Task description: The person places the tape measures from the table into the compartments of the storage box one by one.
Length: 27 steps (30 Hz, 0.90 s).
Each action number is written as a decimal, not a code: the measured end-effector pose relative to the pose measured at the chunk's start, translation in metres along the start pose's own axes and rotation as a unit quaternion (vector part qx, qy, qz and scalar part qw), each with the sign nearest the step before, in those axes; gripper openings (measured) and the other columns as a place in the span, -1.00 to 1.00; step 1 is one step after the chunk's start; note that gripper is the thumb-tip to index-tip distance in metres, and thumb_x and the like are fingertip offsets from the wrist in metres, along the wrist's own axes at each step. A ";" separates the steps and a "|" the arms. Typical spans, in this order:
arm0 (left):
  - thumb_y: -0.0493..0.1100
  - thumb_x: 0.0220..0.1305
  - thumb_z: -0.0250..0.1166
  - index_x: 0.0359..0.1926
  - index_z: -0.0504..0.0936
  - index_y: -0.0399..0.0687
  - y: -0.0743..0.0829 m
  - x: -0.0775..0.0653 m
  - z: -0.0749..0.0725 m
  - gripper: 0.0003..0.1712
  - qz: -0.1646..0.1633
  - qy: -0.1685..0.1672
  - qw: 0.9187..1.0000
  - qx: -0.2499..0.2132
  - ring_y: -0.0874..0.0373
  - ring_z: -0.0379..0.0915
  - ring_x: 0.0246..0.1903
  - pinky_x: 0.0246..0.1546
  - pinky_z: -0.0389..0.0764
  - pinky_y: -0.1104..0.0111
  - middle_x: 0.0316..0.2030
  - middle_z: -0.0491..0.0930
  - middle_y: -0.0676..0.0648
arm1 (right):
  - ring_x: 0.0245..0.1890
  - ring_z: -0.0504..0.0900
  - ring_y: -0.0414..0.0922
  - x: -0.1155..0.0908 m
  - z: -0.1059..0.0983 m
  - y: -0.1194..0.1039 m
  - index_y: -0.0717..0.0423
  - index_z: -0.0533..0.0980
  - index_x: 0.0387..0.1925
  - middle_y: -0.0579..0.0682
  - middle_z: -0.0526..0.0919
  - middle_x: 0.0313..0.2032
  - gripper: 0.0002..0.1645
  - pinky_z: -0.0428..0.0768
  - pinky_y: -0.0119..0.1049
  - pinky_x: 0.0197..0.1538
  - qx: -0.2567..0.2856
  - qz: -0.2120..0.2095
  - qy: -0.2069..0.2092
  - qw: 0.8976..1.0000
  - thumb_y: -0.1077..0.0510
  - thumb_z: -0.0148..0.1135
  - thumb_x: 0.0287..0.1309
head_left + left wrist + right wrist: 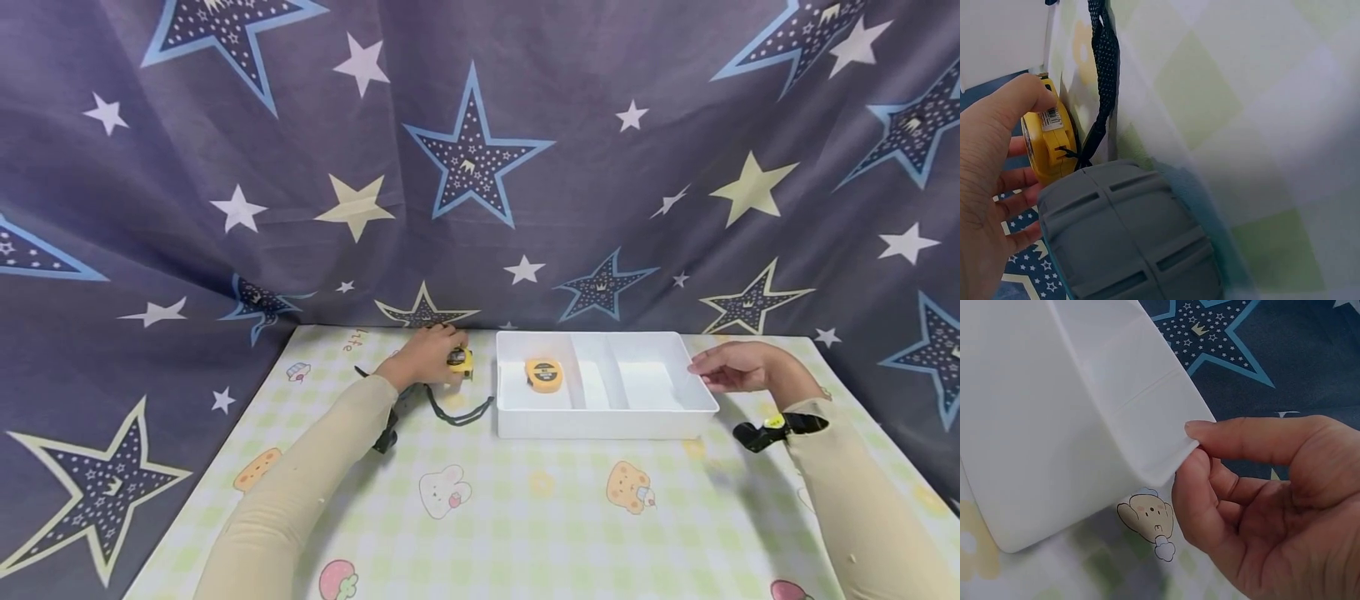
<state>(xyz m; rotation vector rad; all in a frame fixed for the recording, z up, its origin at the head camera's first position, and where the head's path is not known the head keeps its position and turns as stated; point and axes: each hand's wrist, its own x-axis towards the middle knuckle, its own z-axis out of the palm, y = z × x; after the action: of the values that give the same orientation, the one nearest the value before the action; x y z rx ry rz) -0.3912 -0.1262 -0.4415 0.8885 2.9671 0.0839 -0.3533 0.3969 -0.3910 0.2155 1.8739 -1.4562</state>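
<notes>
In the head view my left hand (427, 357) grips a yellow tape measure (463, 363) just left of the white divided box (596, 423). The left wrist view shows the thumb on top of this tape measure (1052, 140) and the fingers along its far side. Close by lies a grey ridged thing (1129, 231) with a teal edge and a black braided strap (1105, 69); its kind is unclear. My right hand (731, 367) pinches the box's right rim between thumb and fingers. Inside the left compartment lies another yellow tape measure (544, 375).
A patterned cloth (525, 517) covers the table. Behind it hangs a dark star-print curtain (517, 100). The strap (457, 419) loops across the cloth toward the box's left wall. Dividers (609, 371) part the box into three compartments.
</notes>
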 end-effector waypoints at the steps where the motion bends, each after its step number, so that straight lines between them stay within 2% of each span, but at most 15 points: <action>1: 0.17 0.20 0.39 0.19 0.49 0.09 0.000 0.000 0.000 -0.40 0.000 0.000 1.000 0.001 -0.06 0.38 0.06 0.22 0.41 -0.08 0.09 0.52 -0.08 | -0.43 0.64 -0.39 0.000 0.000 0.000 -0.02 0.50 -0.32 -0.22 0.66 -0.45 -0.76 0.67 -0.53 -0.20 -0.002 0.000 -0.001 1.000 0.32 0.02 0.44; 8: 0.14 0.19 0.41 0.13 0.49 0.07 0.002 0.001 -0.002 -0.44 0.005 0.005 1.000 0.005 -0.12 0.37 0.23 0.34 0.31 -0.18 0.11 0.53 -0.09 | -0.44 0.64 -0.39 0.000 0.000 -0.001 -0.02 0.53 -0.34 -0.22 0.66 -0.46 -0.74 0.67 -0.54 -0.21 -0.022 0.001 -0.002 1.000 0.31 0.02 0.44; 18: 0.16 0.14 0.43 0.07 0.50 0.06 0.003 0.001 -0.002 -0.44 0.012 0.010 1.000 0.013 -0.02 0.38 0.05 0.14 0.39 -0.03 0.02 0.55 -0.04 | -0.43 0.62 -0.39 -0.002 0.002 -0.003 -0.02 0.56 -0.35 -0.22 0.65 -0.45 -0.74 0.66 -0.55 -0.21 -0.026 0.003 -0.010 1.000 0.29 0.03 0.44; 20: 0.17 0.13 0.43 0.07 0.50 0.05 0.004 0.001 -0.002 -0.43 0.014 0.011 1.000 0.013 -0.02 0.39 0.04 0.13 0.38 -0.03 0.01 0.55 -0.04 | -0.43 0.63 -0.39 -0.002 0.002 -0.003 -0.02 0.55 -0.34 -0.22 0.65 -0.46 -0.74 0.66 -0.55 -0.21 -0.025 0.004 -0.010 1.000 0.30 0.03 0.45; 24: 0.17 0.11 0.42 0.09 0.51 0.04 0.003 0.002 -0.001 -0.41 0.018 0.016 1.000 0.014 -0.04 0.40 0.09 0.27 0.36 -0.09 0.03 0.56 -0.05 | -0.43 0.63 -0.39 -0.002 0.001 -0.003 -0.03 0.54 -0.34 -0.23 0.65 -0.46 -0.73 0.66 -0.55 -0.21 -0.024 0.006 -0.010 1.000 0.30 0.02 0.45; 27: 0.19 0.11 0.40 0.06 0.50 0.05 0.003 0.004 -0.002 -0.42 0.024 0.023 0.999 0.025 -0.02 0.40 0.04 0.26 0.38 -0.06 -0.01 0.56 -0.04 | -0.43 0.62 -0.40 -0.001 0.001 -0.002 -0.04 0.54 -0.35 -0.23 0.64 -0.46 -0.73 0.66 -0.55 -0.21 -0.024 0.006 -0.011 1.000 0.30 0.01 0.45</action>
<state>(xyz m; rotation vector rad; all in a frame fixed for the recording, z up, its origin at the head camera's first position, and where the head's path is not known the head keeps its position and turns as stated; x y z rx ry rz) -0.3925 -0.1215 -0.4399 0.9762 3.0024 0.0315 -0.3532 0.3961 -0.3885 0.1865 1.8846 -1.3997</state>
